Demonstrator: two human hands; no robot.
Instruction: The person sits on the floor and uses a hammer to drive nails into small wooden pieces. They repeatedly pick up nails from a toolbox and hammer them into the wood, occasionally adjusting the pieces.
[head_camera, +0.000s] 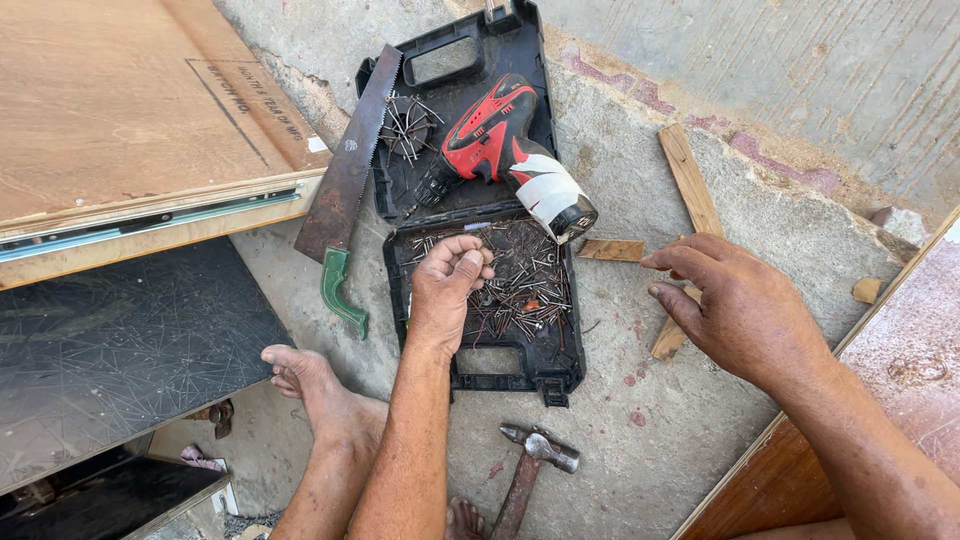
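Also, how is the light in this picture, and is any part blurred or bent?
Head view: hard sunlight, the drill and nails sharp; the left hand shades the case; the boards bow at the edges, and the right hand looks slightly soft.

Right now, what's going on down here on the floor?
A person sits barefoot on the concrete. The left hand pinches into a pile of nails in the open black case. The right hand hovers open over a wood strip. A red drill lies in the case, a saw beside it, and a hammer nearer the feet.
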